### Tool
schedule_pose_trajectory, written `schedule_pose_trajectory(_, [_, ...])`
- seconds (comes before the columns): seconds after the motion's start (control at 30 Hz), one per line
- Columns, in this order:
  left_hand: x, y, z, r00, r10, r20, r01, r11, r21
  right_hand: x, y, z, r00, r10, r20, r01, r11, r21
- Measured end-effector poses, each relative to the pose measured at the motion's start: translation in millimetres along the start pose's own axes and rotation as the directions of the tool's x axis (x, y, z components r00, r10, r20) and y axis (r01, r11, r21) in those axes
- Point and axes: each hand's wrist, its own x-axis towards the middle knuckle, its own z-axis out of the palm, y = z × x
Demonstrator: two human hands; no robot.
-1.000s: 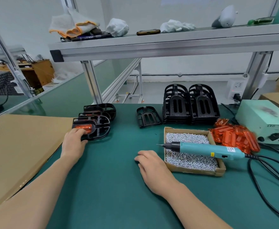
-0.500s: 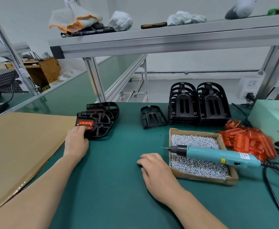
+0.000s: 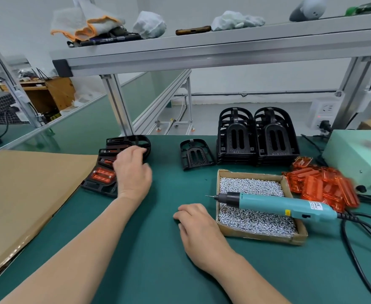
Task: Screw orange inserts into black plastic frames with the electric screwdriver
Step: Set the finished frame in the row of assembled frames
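Left hand (image 3: pixel 134 172): fingers loosely bent over the finished frames (image 3: pixel 101 178); grip unclear (likely setting them aside).
Right hand (image 3: pixel 198 229): flat, empty.
Electric screwdriver (image 3: pixel 279 206): parked across the screw box (image 3: pixel 298 239) just right, within reach.
Orange inserts (image 3: pixel 320 187): heaped beyond.
Empty black frame (image 3: pixel 196 154): ahead, between the hands.

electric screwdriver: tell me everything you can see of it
The electric screwdriver has a teal plastic body with a black collar at the front and a thin metal bit pointing left. White and yellow labels sit near its rear, where a black cable leaves to the right. It lies on its side across the cardboard box of silver screws, with the bit past the box's left rim. No hand touches it; the right hand rests on the mat beside the box.
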Motion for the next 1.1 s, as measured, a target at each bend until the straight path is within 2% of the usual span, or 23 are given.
schedule_pose_trajectory(0.1, [9,34,24,0.976,0.145,0.162,-0.144,0.989,-0.02,0,0,0,1.0,-0.002,-0.01,0.002,1.0,0.003])
schedule_pose_trajectory(0.17, [11,49,43,0.938,0.174,0.298,-0.177,0.984,-0.016,0,0,0,1.0,-0.004,-0.011,0.004,1.0,-0.006])
schedule_pose_trajectory(0.27, [13,59,68,0.885,0.144,0.444,-0.168,0.986,0.015,1,0,1,1.0,-0.002,-0.008,0.002,1.0,-0.008])
schedule_pose_trajectory(0.37, [15,61,80,0.861,0.097,0.498,-0.091,0.995,-0.037,1,1,1,1.0,0.003,-0.013,-0.003,1.0,-0.012])
schedule_pose_trajectory(0.57, [10,65,79,0.882,0.106,0.459,-0.093,0.994,-0.052,0,3,2,1.0,-0.001,-0.003,0.001,0.999,-0.037])
schedule_pose_trajectory(0.77, [-12,59,58,0.94,0.009,0.341,0.032,0.993,-0.116,0,5,2,1.0,-0.005,-0.002,0.005,0.999,-0.037])
schedule_pose_trajectory(0.97, [-46,56,24,0.973,-0.091,0.211,0.157,0.934,-0.322,-2,6,0,1.0,-0.016,0.004,0.017,0.999,-0.047])
schedule_pose_trajectory(1.1, [-70,58,-6,0.971,-0.181,0.156,0.232,0.866,-0.442,-3,2,-2,1.0,-0.02,0.0,0.02,0.998,-0.052])
